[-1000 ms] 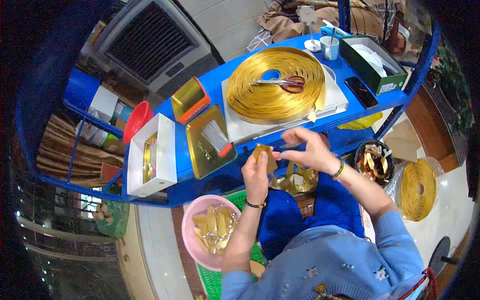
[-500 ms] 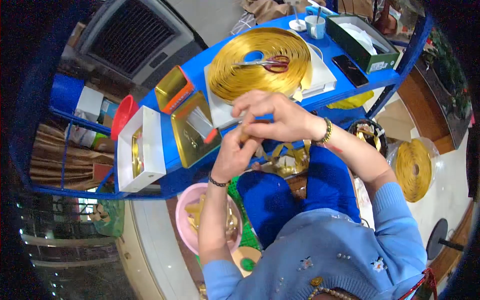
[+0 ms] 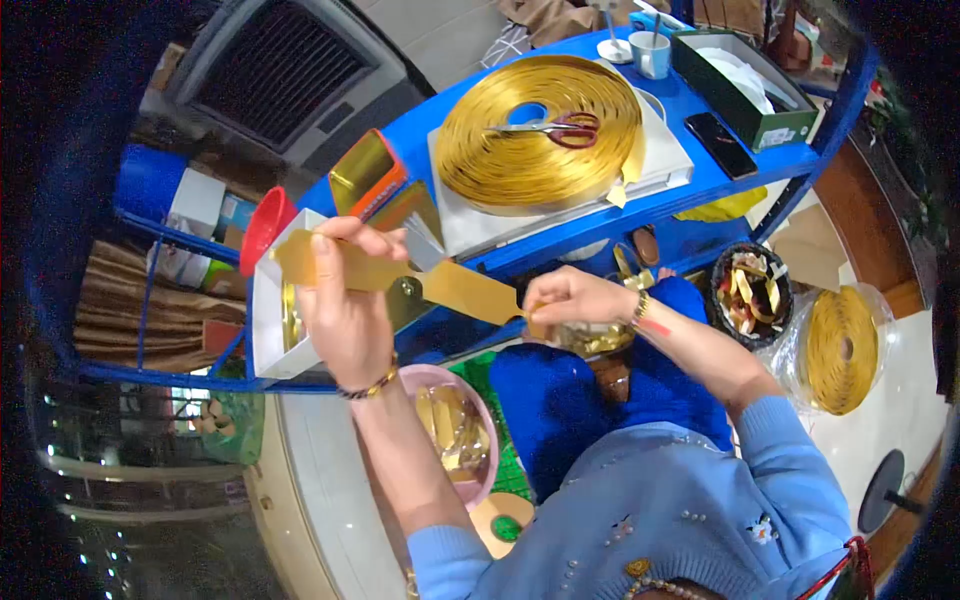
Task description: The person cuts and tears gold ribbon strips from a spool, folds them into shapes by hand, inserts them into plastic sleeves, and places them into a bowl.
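Note:
A gold strip (image 3: pixel 470 291) with notched segments stretches between my two hands above the front edge of the blue table. My left hand (image 3: pixel 345 300) is raised near the white box, its fingers pinched on the strip's left part. At the strip's right end, my right hand (image 3: pixel 580 305) holds it between thumb and fingertips. Beyond them, a large gold ribbon roll (image 3: pixel 500 165) lies on a white box, with red-handled scissors (image 3: pixel 575 130) on top. Gold pieces (image 3: pixel 455 425) fill a pink basin (image 3: pixel 487 480) below my left forearm.
The blue table (image 3: pixel 690 100) also bears a phone (image 3: pixel 720 145), a cup (image 3: pixel 650 57), a green box (image 3: pixel 785 128) and a white box (image 3: pixel 265 330). A red bowl (image 3: pixel 266 228) is at its left. Lower right are a black bin (image 3: pixel 722 318) and another gold roll (image 3: pixel 843 350).
My hands, together half a second ago, are now apart. The left has moved left and up, the right lower and slightly right, and the gold strip now spans the gap.

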Demonstrator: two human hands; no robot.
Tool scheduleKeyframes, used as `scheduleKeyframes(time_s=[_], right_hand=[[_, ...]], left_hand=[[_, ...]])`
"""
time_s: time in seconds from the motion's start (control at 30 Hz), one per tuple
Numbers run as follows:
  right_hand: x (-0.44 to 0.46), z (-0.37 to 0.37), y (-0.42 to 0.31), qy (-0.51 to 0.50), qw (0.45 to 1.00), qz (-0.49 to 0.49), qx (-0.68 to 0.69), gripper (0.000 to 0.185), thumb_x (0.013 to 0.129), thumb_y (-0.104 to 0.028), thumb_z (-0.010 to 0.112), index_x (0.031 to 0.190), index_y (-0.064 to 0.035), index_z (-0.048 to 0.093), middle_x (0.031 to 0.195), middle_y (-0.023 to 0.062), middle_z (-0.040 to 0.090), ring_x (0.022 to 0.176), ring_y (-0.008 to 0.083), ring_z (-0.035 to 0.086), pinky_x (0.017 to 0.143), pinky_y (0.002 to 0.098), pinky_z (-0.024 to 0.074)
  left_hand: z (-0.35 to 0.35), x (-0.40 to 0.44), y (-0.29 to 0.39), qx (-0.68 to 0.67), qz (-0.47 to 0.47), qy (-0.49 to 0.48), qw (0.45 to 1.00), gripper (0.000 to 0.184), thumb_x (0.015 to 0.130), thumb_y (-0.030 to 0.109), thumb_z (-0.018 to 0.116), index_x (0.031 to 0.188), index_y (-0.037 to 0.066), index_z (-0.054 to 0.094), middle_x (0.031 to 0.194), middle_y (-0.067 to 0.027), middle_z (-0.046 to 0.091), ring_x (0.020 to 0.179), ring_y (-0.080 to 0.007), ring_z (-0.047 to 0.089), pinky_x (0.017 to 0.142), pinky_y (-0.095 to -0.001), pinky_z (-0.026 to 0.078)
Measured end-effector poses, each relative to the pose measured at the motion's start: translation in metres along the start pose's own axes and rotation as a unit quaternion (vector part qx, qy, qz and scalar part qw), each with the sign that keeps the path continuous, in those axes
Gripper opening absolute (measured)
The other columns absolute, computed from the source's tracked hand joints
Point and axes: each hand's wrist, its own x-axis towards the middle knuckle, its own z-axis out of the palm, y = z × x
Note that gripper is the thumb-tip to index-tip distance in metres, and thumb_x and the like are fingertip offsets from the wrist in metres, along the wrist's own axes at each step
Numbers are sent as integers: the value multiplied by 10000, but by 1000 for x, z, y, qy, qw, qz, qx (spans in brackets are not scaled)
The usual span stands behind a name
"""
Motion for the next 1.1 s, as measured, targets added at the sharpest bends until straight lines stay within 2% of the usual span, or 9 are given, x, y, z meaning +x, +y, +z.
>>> scheduleKeyframes(time_s=[0.17, 0.23, 0.33, 0.53, 0.7, 0.87, 0.97, 1.0, 1.1], right_hand=[[-5, 13, -17, 49, 991, -91, -80, 123, 829, -134, 622, 866, -18, 608, 833, 21, 622, 761, 89, 562, 718, 248, 457], [-3, 15, -31, 84, 964, -189, -167, 99, 792, -117, 648, 828, -26, 638, 995, 67, 589, 929, 139, 540, 834, 286, 418], [1, 15, -38, 149, 927, -231, -254, 56, 775, -74, 654, 811, -32, 647, 1216, 112, 495, 1071, 166, 490, 914, 307, 370], [14, 10, -21, 235, 953, -169, -88, 112, 766, -78, 663, 862, -24, 679, 1263, 108, 481, 1141, 176, 457, 953, 315, 347], [13, 9, -24, 254, 953, -127, -108, 103, 767, -90, 661, 844, -28, 690, 1248, 105, 494, 1135, 165, 461, 961, 312, 340], [4, 13, -34, 152, 984, -83, 32, 365, 806, -181, 616, 1134, -48, 529, 1313, 83, 418, 791, 45, 515, 480, 164, 400], [9, 15, -13, 84, 978, -183, 51, 662, 765, -170, 638, 1310, -50, 284, 1234, 80, 451, 924, 107, 527, 726, 250, 452], [8, 15, -7, 48, 979, -196, 35, 715, 747, -140, 638, 1332, -48, 238, 1230, 88, 449, 992, 133, 520, 786, 276, 452], [-8, 0, 30, -54, 997, -52, 20, 600, 756, -93, 620, 1280, -41, 333, 1088, 64, 545, 942, 115, 532, 773, 263, 452]], left_hand=[[-22, -6, -76, 76, -36, 136, 987, 286, 952, 267, 395, 915, 16, 526, 703, -37, 527, 614, -145, 547, 561, -264, 463], [-15, -17, -99, 97, -85, 160, 979, 281, 947, 261, 406, 899, 11, 526, 679, -45, 537, 613, -142, 554, 583, -268, 466], [9, -39, -115, 123, -107, 84, 983, 342, 955, 286, 349, 897, 11, 543, 704, -46, 553, 661, -138, 558, 620, -267, 449], [38, -66, -129, -254, -224, 30, 941, 424, 964, 382, 299, 1153, 37, 459, 1121, -66, 509, 1008, -149, 506, 861, -314, 421], [18, -75, -150, -41, -223, -101, 969, 392, 916, 322, 468, 1163, 17, 445, 1088, -75, 526, 977, -163, 536, 819, -297, 445], [20, -73, -132, -34, -245, -129, 960, 294, 895, 219, 499, 1081, -9, 481, 919, -86, 580, 802, -169, 588, 712, -292, 478], [35, -63, -98, -115, -220, -25, 968, 250, 923, 189, 449, 1063, -16, 481, 899, -98, 571, 806, -192, 576, 735, -319, 474], [29, -57, -86, -149, -214, -95, 961, 222, 931, 167, 418, 1042, -12, 487, 882, -104, 561, 808, -218, 562, 744, -346, 464], [26, -38, -50, -180, -158, -98, 966, 231, 938, 222, 397, 1021, 33, 500, 737, -52, 462, 691, -194, 475, 728, -379, 442]])
